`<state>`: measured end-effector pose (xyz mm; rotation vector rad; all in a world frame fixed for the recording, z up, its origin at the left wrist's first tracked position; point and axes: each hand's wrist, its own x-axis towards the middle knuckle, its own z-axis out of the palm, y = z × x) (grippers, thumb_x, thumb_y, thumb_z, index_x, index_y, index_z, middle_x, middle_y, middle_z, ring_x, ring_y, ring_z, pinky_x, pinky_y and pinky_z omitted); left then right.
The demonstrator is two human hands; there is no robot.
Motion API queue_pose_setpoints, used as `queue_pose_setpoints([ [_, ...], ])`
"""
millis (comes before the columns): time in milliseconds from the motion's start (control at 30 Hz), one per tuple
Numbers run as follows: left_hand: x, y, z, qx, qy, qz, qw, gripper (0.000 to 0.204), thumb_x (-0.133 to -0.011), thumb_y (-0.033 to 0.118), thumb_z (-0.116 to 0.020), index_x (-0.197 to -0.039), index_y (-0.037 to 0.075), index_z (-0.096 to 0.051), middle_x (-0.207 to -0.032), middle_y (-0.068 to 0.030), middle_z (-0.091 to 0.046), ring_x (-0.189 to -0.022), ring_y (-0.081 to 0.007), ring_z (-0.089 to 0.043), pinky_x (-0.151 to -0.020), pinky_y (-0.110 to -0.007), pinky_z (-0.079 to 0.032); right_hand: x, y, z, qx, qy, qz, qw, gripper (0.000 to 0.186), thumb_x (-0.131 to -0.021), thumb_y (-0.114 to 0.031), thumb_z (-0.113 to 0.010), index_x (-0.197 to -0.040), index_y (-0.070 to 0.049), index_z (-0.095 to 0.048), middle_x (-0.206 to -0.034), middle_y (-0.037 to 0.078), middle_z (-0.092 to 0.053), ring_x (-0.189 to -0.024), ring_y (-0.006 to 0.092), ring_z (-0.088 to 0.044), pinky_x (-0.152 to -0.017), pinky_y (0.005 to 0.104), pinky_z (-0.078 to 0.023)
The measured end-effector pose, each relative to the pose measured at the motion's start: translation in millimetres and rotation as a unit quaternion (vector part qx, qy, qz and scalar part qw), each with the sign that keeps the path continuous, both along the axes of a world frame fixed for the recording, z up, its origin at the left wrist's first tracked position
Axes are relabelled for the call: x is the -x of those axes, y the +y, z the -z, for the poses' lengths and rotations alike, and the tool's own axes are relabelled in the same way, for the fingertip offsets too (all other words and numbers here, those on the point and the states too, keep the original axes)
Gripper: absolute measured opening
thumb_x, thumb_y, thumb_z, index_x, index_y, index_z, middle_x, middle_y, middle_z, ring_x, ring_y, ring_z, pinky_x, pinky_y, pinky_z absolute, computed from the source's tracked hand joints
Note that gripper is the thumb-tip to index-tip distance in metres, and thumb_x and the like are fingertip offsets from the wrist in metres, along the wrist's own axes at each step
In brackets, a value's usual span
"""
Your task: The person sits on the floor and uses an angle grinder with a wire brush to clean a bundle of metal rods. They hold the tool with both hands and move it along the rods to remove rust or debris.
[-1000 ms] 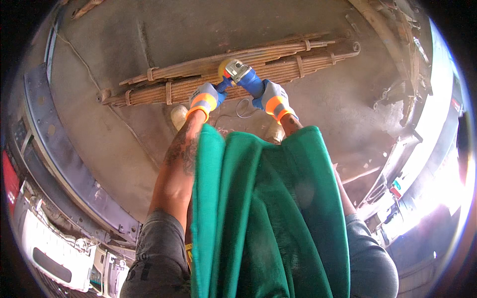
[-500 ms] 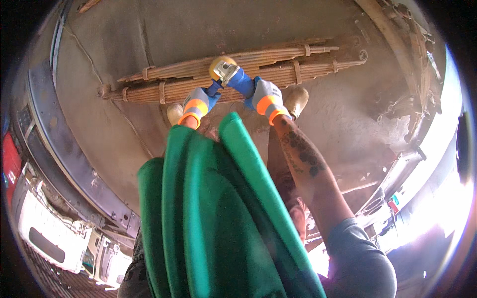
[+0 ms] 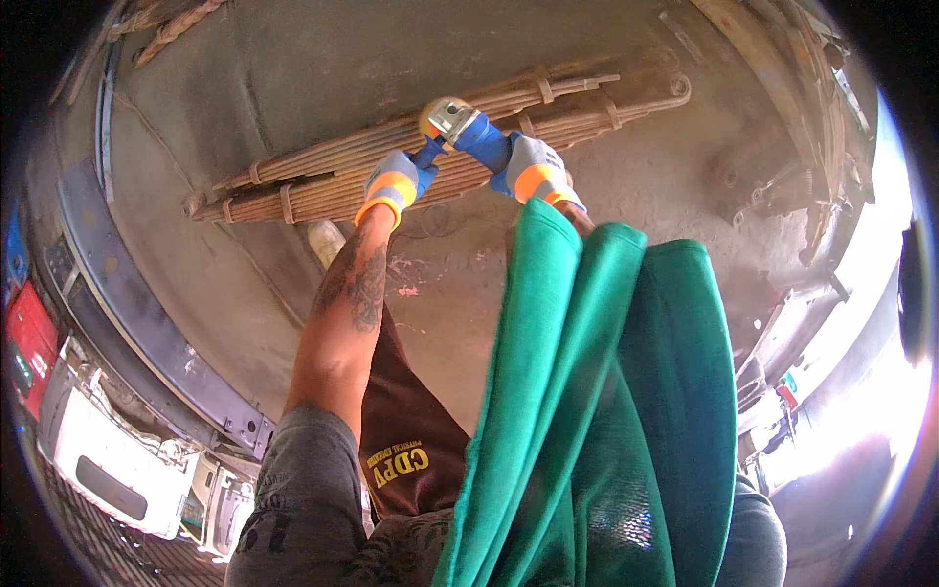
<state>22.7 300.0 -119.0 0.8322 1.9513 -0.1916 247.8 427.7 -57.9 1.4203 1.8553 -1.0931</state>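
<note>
A blue angle grinder point(image 3: 481, 139) with a silver head and a yellowish disc is held over two stacks of rusty leaf springs point(image 3: 337, 196) on the floor. My left hand point(image 3: 398, 184), in a grey and blue glove with an orange cuff, is closed around its side handle. Wrapped round the grinder's body is my right hand point(image 3: 534, 174), gloved alike. The disc is partly behind the head, over the stacks; whether it touches them I cannot tell. Metal clamps band the springs. A green cloth point(image 3: 587, 391) hangs in front of me, covering most of my right forearm.
A shoe point(image 3: 326, 243) stands by the near side of the springs. Along the left runs a long dark metal beam point(image 3: 147, 303). Rusty metal parts point(image 3: 817, 147) lie at the far right. White panels point(image 3: 108, 479) and a red object point(image 3: 31, 347) are at the lower left.
The green cloth has swung right, uncovering my left forearm and hiding most of the right one. The springs appear farther left and more slanted in view. Both hands keep hold of the grinder.
</note>
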Motion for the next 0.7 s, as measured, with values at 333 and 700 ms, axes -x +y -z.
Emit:
queue_pose_setpoints([
  [333, -16.7, -13.4, 5.9, 0.021, -0.011, -0.026, 0.999, 0.047, -0.086, 0.05, -0.085, -0.109, 0.008, -0.085, -0.098, -0.0239, -0.081, -0.094, -0.04, -0.079, -0.084, -0.048, -0.059, -13.3, -0.7, -5.3, 0.011, -0.002, -0.028, 1.0, 0.052, -0.077, -0.03, -0.087, -0.122, -0.007, -0.074, -0.114, 0.021, -0.079, -0.111, 0.0407, -0.076, -0.095, 0.0495, -0.061],
  [700, 7.8, -29.2, -4.5, 0.015, -0.015, -0.006, 1.0, 0.049, -0.088, 0.052, -0.081, -0.105, 0.006, -0.083, -0.099, -0.0257, -0.079, -0.097, -0.0457, -0.076, -0.083, -0.052, -0.057, 2.3, -29.2, 6.9, -0.007, 0.016, -0.019, 1.0, 0.051, -0.078, -0.034, -0.089, -0.118, -0.006, -0.074, -0.116, 0.02, -0.079, -0.112, 0.0398, -0.075, -0.095, 0.0486, -0.061],
])
